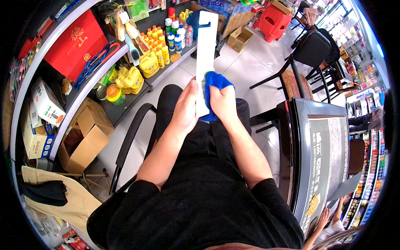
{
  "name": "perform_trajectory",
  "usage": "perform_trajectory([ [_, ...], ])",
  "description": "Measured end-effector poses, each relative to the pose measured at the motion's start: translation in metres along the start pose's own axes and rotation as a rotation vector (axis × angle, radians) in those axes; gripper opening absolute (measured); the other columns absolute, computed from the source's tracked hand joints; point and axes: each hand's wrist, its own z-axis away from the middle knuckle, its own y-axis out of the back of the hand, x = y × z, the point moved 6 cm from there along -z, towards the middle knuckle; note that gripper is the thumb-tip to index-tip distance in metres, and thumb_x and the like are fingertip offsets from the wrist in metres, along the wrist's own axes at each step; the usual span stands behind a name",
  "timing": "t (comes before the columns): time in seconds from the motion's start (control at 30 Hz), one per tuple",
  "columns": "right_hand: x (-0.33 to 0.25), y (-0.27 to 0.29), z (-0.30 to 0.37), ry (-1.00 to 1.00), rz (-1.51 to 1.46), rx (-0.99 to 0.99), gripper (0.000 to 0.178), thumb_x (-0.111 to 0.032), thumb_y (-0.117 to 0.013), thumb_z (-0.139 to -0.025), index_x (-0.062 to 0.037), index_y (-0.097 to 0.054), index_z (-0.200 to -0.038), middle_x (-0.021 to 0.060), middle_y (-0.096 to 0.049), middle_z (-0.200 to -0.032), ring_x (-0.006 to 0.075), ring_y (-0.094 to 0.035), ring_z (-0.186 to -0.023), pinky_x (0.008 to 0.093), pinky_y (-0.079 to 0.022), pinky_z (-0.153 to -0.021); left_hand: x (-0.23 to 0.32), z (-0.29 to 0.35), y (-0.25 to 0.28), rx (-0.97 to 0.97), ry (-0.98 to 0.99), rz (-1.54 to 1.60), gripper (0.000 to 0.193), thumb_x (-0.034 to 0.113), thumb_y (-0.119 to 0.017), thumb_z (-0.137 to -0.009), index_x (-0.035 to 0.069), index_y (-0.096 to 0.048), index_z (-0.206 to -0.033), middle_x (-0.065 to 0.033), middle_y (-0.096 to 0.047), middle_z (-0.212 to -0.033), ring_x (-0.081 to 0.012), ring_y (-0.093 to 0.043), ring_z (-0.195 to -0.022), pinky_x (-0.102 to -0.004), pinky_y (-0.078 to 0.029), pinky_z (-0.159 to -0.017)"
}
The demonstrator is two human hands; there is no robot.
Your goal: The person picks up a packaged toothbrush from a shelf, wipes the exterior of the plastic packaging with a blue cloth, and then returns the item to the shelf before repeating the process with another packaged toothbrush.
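Note:
Upright over my lap stands a long, narrow white package with a dark hook-shaped cut-out near its top. My left hand is closed round the package's left edge, thumb lying along it. On the other side, my right hand grips a bunched blue cloth that lies against the package's right edge and lower part. The fingers of both hands are partly hidden behind the package and the cloth.
Shelves at left hold yellow bottles, spray cans and a red box. An open cardboard box stands below. Black chairs and a grey-topped table are at right, where another person's hand rests.

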Motion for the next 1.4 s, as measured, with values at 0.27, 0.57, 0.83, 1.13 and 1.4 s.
perform_trajectory([
  [0.27, 0.004, -0.012, 0.033, -0.015, -0.007, -0.177, 0.023, -0.007, -0.059, -0.075, 0.0007, -0.056, -0.097, 0.0108, -0.064, -0.083, 0.0166, -0.062, -0.081, 0.0304, -0.048, -0.071, 0.006, -0.009, 0.008, 0.004, -0.021, -0.074, 0.059, 0.04, -0.027, -0.096, -0.003, -0.027, -0.135, -0.0178, -0.035, -0.137, -0.0289, -0.035, -0.127, -0.039, -0.026, -0.106],
  [0.57, -0.009, 0.02, 0.019, 0.056, 0.22, -0.003, 0.055, -0.027, -0.069, -0.069, -0.0046, -0.053, -0.116, 0.0179, -0.062, -0.083, 0.0339, -0.062, -0.075, 0.0398, -0.049, -0.064, -0.013, -0.003, -0.013, 0.038, 0.125, 0.158, 0.056, 0.041, -0.03, -0.096, -0.001, -0.032, -0.134, -0.0134, -0.042, -0.133, -0.0221, -0.042, -0.122, -0.0353, -0.03, -0.104],
  [0.83, -0.016, 0.034, -0.003, 0.061, 0.289, 0.212, 0.031, -0.031, -0.066, -0.071, -0.0011, -0.06, -0.074, 0.0189, -0.058, -0.063, 0.0364, -0.06, -0.062, 0.0415, -0.048, -0.058, -0.028, 0.01, -0.008, 0.102, 0.139, 0.05, 0.055, 0.043, -0.024, -0.097, 0.001, -0.038, -0.129, -0.0125, -0.048, -0.126, -0.0225, -0.048, -0.116, -0.0369, -0.035, -0.1],
  [1.13, 0.011, 0.023, -0.003, -0.032, 0.126, 0.107, 0.034, -0.029, -0.062, -0.074, 0.0045, -0.06, -0.073, 0.0201, -0.058, -0.066, 0.0312, -0.061, -0.063, 0.0371, -0.047, -0.06, -0.009, 0.007, -0.016, -0.163, -0.038, -0.321, 0.061, 0.027, -0.041, -0.095, 0.0, -0.01, -0.141, -0.01, -0.026, -0.141, -0.0167, -0.025, -0.13, -0.0304, -0.019, -0.106],
  [1.4, -0.004, 0.021, 0.02, 0.162, 0.113, 0.059, 0.037, -0.016, -0.069, -0.066, 0.0003, -0.055, -0.097, 0.0202, -0.055, -0.092, 0.0375, -0.054, -0.09, 0.0408, -0.043, -0.078, -0.008, 0.003, -0.006, -0.026, -0.035, -0.194, 0.068, 0.05, -0.018, -0.094, 0.002, -0.011, -0.142, -0.0127, -0.019, -0.145, -0.0205, -0.022, -0.133, -0.0325, -0.017, -0.109],
])
